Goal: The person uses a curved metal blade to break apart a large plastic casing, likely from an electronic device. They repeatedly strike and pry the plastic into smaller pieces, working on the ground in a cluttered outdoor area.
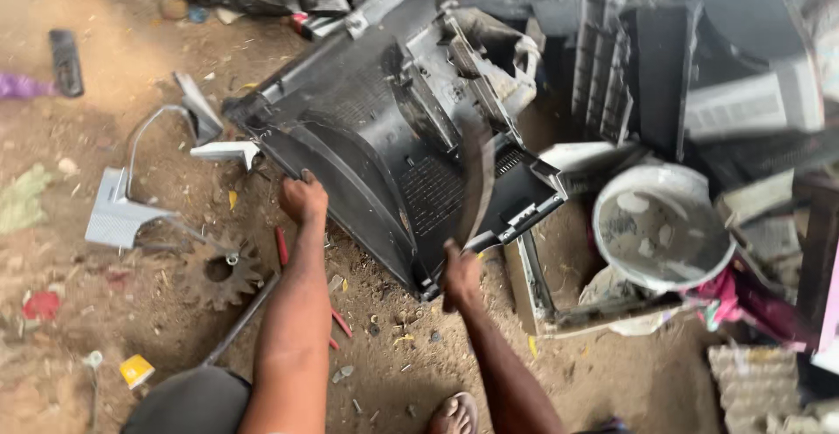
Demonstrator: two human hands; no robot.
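Location type: open scrap-dismantling yard, indicated by the bare dirt floor (131, 93), a stripped black plastic casing (384, 128), stacked dark housings (664, 58) behind it, a rusty gear (218, 270) and scattered fragments (plastic and metal) (376, 381) throughout.

Both forearms were bare, no sleeves, watch or gloves on the left hand (303, 199) or right hand (460, 274); one sandalled foot (454, 415) showed below.
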